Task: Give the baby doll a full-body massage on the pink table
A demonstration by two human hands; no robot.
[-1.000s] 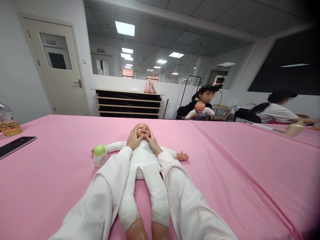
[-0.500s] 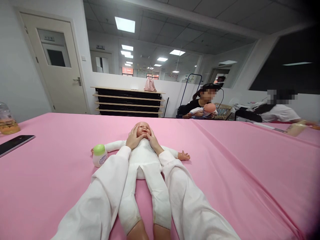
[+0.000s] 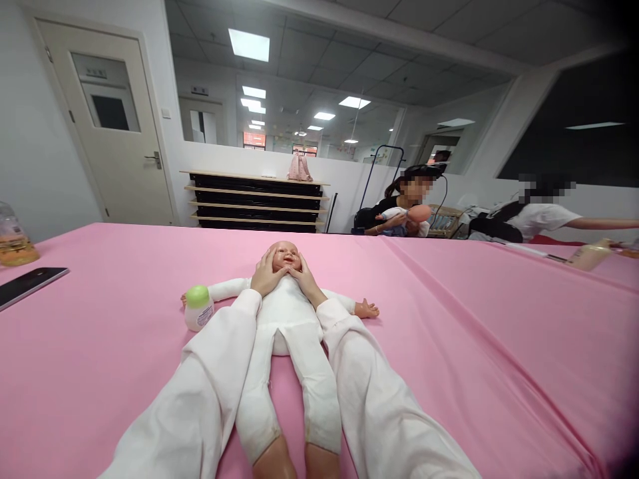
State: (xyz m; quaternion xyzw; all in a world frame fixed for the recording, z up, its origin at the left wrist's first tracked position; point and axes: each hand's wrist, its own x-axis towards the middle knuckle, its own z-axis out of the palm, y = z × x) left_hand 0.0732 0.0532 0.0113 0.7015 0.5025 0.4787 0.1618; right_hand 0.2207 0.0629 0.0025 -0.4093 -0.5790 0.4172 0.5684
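On the pink covering lies a baby doll (image 3: 285, 309) on its back, with a white cloth body, a bare hard head and its arms spread wide. My left hand (image 3: 267, 271) cups the doll's cheek on the left side, its fingers running up along the head. On the other cheek rests my right hand (image 3: 305, 278) in the same way. Both thumbs meet at the doll's chin, below its mouth. A small white jar with a green lid (image 3: 198, 307) stands by my left sleeve, hiding part of the doll's arm.
A dark phone (image 3: 30, 285) and a bottle of amber liquid (image 3: 16, 236) are at the left. A pale bottle (image 3: 592, 254) lies at the far right. Beyond the table, one person (image 3: 382, 214) holds another doll (image 3: 418, 213); a second person (image 3: 539, 216) sits farther right.
My thumbs have drawn closer together under the doll's chin. The doll held by the person opposite has shifted and tilted. The person at far right has leaned left, with an arm stretched out.
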